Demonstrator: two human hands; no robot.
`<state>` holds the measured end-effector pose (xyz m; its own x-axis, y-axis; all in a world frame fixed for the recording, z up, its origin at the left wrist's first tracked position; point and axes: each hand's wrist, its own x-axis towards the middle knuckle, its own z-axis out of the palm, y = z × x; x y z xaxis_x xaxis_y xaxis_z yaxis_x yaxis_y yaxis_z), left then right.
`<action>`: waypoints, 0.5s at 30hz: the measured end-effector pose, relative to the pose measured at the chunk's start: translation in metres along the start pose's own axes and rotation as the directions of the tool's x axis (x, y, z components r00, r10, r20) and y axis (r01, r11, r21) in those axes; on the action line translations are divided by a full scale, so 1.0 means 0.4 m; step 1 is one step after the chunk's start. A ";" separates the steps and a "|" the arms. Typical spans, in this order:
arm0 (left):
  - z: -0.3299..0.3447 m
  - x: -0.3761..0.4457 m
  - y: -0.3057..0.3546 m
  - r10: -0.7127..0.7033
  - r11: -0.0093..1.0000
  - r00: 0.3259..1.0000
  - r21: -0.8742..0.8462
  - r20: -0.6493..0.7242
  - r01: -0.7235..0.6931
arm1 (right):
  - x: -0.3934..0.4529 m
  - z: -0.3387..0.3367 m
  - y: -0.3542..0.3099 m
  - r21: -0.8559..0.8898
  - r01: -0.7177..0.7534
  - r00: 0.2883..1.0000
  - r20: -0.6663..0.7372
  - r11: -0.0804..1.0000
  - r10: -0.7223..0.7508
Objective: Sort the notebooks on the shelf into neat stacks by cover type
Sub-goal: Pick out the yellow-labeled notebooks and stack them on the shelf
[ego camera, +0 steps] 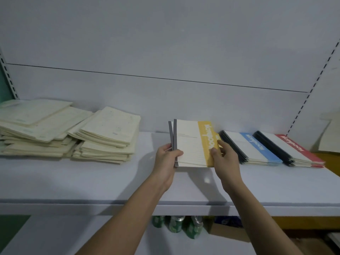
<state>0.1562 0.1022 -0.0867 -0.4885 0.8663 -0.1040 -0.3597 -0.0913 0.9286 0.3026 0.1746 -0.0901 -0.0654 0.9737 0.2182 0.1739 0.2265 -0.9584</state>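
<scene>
- While the blue-banded stack (257, 150) and red-banded stack (292, 150) lie squared at right of frame, the cream notebooks (70, 131) at left sprawl unsorted; the task seems partly done
- Yellow-banded notebooks (193, 142) at frame centre, raised above the shelf (92, 181); long axis runs toward the back wall, grey spines leftward
- Left hand (166, 159) clasps the spine edge; right hand (223, 157) pinches the yellow edge

Green cans (176, 225) are being kept just below the shelf (92, 181), and a cardboard box (228, 232) is being kept right of them.
</scene>
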 end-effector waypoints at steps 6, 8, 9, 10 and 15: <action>0.119 0.052 -0.058 0.288 0.900 0.957 0.352 -0.036 -0.258 | 0.127 -0.069 0.059 -0.326 0.185 0.983 0.058 0.927 -0.175; 0.129 0.091 -0.078 0.416 0.733 0.909 0.596 -0.013 -0.327 | 0.158 -0.072 0.074 -0.491 0.241 0.970 0.099 0.837 -0.221; 0.129 0.106 -0.093 0.448 0.639 0.894 0.695 0.012 -0.330 | 0.168 -0.073 0.086 -0.569 0.249 0.968 0.113 0.783 -0.226; 0.127 0.115 -0.109 0.457 0.572 0.889 0.755 0.033 -0.322 | 0.176 -0.071 0.104 -0.621 0.258 0.965 0.132 0.740 -0.226; 0.123 0.110 -0.142 0.364 0.506 0.920 0.798 0.148 -0.329 | 0.197 -0.067 0.167 -0.583 0.293 0.954 0.225 0.758 -0.196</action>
<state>0.1944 0.1696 -0.1265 -0.4627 0.8359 0.2952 0.6126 0.0608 0.7881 0.3353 0.2671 -0.1320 -0.3175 0.8793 0.3549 0.6853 0.4715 -0.5551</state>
